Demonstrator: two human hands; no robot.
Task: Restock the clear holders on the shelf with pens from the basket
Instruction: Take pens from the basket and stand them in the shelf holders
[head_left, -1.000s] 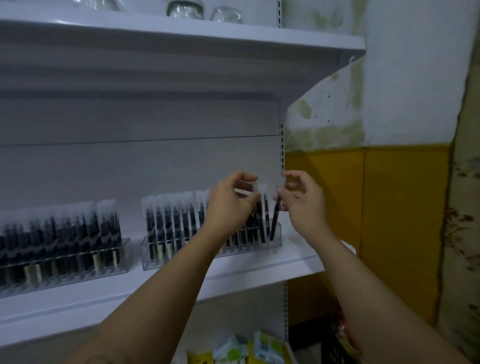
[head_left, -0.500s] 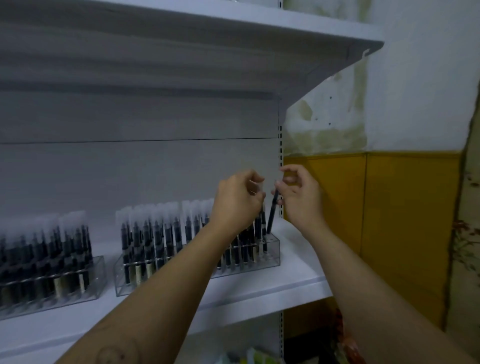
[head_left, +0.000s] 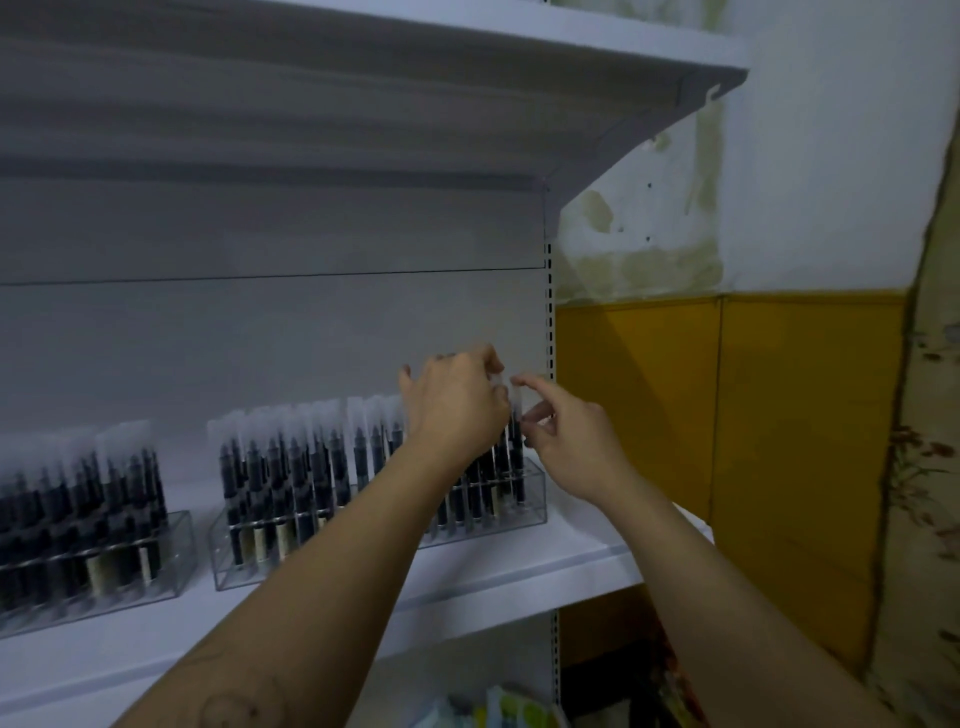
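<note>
Two clear holders stand on the white shelf (head_left: 519, 566), each packed with black pens in clear sleeves. The right holder (head_left: 537, 501) is under my hands and the left holder (head_left: 179, 551) sits at the left edge. One sleeved pen (head_left: 514, 452) stands upright in the right holder's far right end. My right hand (head_left: 569, 447) pinches that pen's sleeve between index finger and thumb. My left hand (head_left: 457, 405) is just to its left, fingers curled on the sleeve tops of the neighbouring pens. The basket is out of view.
An upper white shelf (head_left: 571, 41) overhangs close above. A slotted upright (head_left: 548, 312) ends the shelf on the right, with a yellow and white wall (head_left: 727, 415) beyond. Coloured packs (head_left: 511, 709) lie on a lower level.
The pen that my right hand held tilted above the holder now stands upright in its right end. Both hands stay at the sleeve tops, and the right hand's fingers have loosened.
</note>
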